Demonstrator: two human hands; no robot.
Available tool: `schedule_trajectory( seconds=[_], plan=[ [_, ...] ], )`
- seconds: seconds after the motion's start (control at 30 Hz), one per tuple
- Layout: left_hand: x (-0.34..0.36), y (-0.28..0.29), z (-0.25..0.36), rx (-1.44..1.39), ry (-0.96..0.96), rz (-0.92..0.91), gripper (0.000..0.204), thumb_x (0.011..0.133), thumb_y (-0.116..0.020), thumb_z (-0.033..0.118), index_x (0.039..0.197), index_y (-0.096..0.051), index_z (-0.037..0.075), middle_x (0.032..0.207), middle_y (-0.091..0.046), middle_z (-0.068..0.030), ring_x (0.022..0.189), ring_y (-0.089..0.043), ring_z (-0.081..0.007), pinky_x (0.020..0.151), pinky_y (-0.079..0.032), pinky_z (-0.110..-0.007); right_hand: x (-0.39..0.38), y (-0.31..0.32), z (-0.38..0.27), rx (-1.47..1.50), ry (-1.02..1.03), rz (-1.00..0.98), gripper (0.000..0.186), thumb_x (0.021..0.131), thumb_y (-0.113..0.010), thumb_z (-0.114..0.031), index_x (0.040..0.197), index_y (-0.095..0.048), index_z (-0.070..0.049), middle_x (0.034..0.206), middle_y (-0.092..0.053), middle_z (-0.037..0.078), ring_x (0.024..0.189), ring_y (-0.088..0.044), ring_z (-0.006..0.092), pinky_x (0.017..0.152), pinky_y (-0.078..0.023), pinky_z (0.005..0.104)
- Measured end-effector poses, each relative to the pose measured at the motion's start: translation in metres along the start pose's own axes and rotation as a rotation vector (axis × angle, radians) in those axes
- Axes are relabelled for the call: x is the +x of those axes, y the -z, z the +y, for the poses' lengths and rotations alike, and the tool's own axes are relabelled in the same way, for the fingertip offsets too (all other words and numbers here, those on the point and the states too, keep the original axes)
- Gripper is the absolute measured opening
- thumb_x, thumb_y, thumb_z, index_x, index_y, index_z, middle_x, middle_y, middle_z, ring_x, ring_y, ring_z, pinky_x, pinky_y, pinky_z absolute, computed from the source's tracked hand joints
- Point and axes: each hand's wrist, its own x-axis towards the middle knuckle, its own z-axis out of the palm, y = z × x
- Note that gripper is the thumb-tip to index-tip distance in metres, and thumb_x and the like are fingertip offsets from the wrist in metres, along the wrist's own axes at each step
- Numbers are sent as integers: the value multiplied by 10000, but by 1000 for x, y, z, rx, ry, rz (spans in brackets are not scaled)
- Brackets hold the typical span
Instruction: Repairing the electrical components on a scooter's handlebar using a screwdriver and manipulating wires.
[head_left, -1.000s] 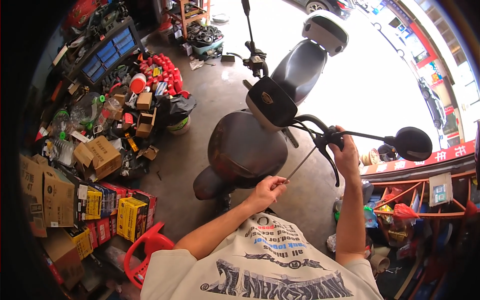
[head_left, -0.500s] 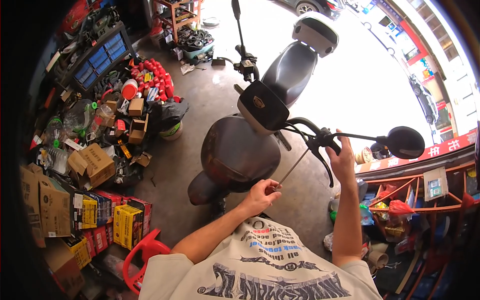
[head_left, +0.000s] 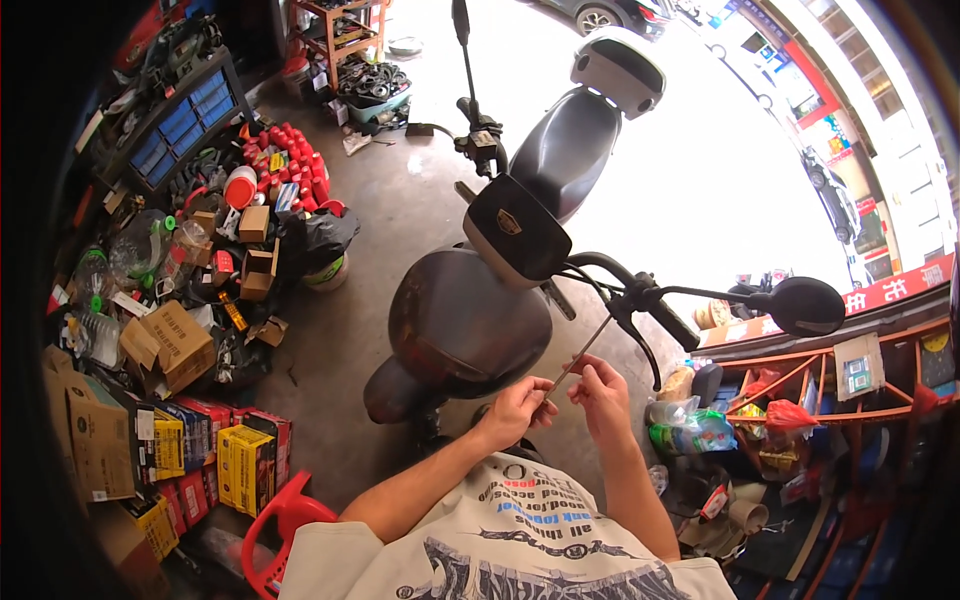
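Observation:
A motor scooter faces me, its rounded dark front in the middle of the view. From the brake lever mount on its handlebar a thin, straight brownish cable or rod slants down toward me. My left hand pinches the lower end of it between thumb and fingers. Beside it, my right hand is closed, its curled fingertips against the same thin cable just above the left hand. The black brake lever and handlebar grip stand free of both hands.
A round mirror juts out on the right. Stacked boxes, open cartons and red bottles crowd the left, with a red plastic chair close by. An orange metal rack holds bags on the right.
My right hand has left the handlebar grip and come down toward me to the thin cable beside my left hand. The left hand keeps its pinch. The view has shifted slightly.

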Motion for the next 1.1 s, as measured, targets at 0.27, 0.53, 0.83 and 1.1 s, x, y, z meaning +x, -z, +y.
schedule_trajectory(
  seconds=[0.27, 0.53, 0.83, 1.1],
  plan=[
    [7, 8, 13, 42, 72, -78, 286, 1014, -374, 145, 1240, -488, 11, 991, -646, -93, 787, -624, -127, 702, -499, -252, 18, 2, 10, 89, -37, -23, 213, 966, -556, -135, 1124, -599, 2, 971, -666, 90, 710, -633, 100, 607, -522, 212],
    [56, -17, 63, 296, -374, 147, 400, 894, -494, 21, 1292, -473, -6, 1245, -557, -150, 1203, -526, -241, 1006, -435, -361, 22, 1, 17, 116, -30, 48, 136, 942, -596, -132, 1019, -603, -20, 856, -652, 48, 661, -622, 98, 589, -530, 221],
    [123, -38, 77, 61, -241, 27, 345, 835, -544, 60, 1172, -568, -6, 1055, -647, -108, 1012, -600, -189, 894, -461, -315, 19, -2, 16, 170, -44, 88, 158, 922, -637, -140, 1011, -569, -28, 867, -634, 48, 627, -590, 103, 578, -500, 235],
    [150, -32, 57, -98, -240, 13, 347, 803, -557, 60, 1142, -619, 16, 847, -618, -30, 743, -538, -94, 678, -462, -256, 15, -17, 7, 163, -19, 66, 160, 945, -604, -151, 1019, -562, -15, 898, -630, 70, 641, -576, 112, 609, -505, 250]
  ],
)
